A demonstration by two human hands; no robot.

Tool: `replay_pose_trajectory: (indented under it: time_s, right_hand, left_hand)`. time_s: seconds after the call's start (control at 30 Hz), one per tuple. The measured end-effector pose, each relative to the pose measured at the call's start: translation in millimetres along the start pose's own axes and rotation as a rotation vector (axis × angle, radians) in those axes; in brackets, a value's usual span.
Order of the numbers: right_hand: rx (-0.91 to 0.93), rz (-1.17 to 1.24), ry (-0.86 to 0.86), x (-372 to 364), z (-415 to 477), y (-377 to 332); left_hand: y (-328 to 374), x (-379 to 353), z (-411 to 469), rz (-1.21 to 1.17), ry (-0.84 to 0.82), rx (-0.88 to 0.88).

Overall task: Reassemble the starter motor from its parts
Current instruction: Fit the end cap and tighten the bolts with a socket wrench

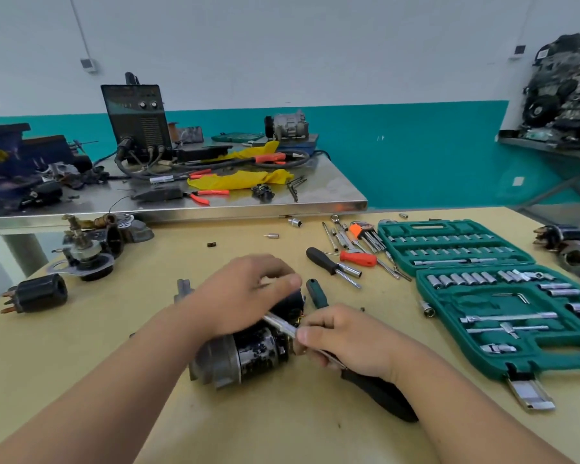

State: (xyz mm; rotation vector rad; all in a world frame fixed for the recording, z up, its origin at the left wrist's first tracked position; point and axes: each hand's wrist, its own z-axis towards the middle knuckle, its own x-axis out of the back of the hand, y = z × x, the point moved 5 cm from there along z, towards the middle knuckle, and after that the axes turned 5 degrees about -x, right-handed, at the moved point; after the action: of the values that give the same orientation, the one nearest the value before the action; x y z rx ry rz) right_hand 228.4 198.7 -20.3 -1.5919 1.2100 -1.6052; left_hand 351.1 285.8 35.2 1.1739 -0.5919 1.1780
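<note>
Starter motor (248,354) lying on its side on the tan table (298,433), at mid-width near the front edge, with its grey nose housing to the left and its black body to the right. The left hand (245,293) lies over the top of the motor, fingers curled down round its upper part and gripping it. The right hand (345,339) holds a driver (379,393). Its thumb and fingers are clamped together on the metal shaft, and the black handle trails under the wrist toward the front edge. The tip reaches the motor's right end beneath the left hand; what it meets is hidden. Just behind the hands lies a green-handled screwdriver (317,293). Farther back are a black-handled tool (329,264), a red-handled tool (359,258) and a fan of hex keys (365,232). Toward the right edge, an open green socket case (482,279) holds rows of sockets. Toward the left edge sits a black cylinder (42,293) with copper pins and, behind it, a cluster of loose parts (87,249). Beyond the table's back edge, a steel bench (332,195) carries a welder (136,122), yellow cloth (241,179) and orange-handled pliers (208,195).
</note>
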Motion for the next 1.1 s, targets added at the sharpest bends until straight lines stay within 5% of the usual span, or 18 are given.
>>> replay_pose_trajectory:
  time_s: [0.1, 0.2, 0.3, 0.37, 0.47, 0.63, 0.9, 1.1]
  right_hand:
    - [-0.019, 0.098, -0.035, -0.4, 2.9, 3.9]
    - [-0.038, 0.026, -0.146, -5.3, -2.6, 2.4]
    - [-0.088, -0.132, -0.1, 31.5, -19.9, 12.0]
    - [-0.095, 0.061, 0.141, 68.5, -24.8, 23.5]
    - [-0.043, 0.651, 0.483, 87.9, -10.9, 33.6]
    - [-0.096, 0.511, 0.591, 71.5, -2.2, 32.8]
    - [-0.065, 0.553, 0.725, 75.5, -14.5, 33.9]
    - [0.174, 1.008, 0.577, 44.9, 6.8, 4.0]
  left_hand:
    - [22.6, -20.7, -25.5, 0.171, -0.079, -0.231]
    - [32.4, -23.6, -39.5, 0.394, 0.077, -0.349]
    - [6.5, 20.2, -46.5, 0.434, 0.322, -0.065]
    - [-10.1, 48.8, -53.4, 0.309, 0.427, 0.056]
    - [12.5, 25.3, -39.7, 0.407, 0.237, 0.112]
    - [58.3, -69.8, -9.8, 0.55, -0.065, -0.01]
    - [71.1, -83.9, 24.9, 0.283, 0.107, 0.177]
    - [69.5, -79.7, -10.9, -0.294, 0.198, 0.277]
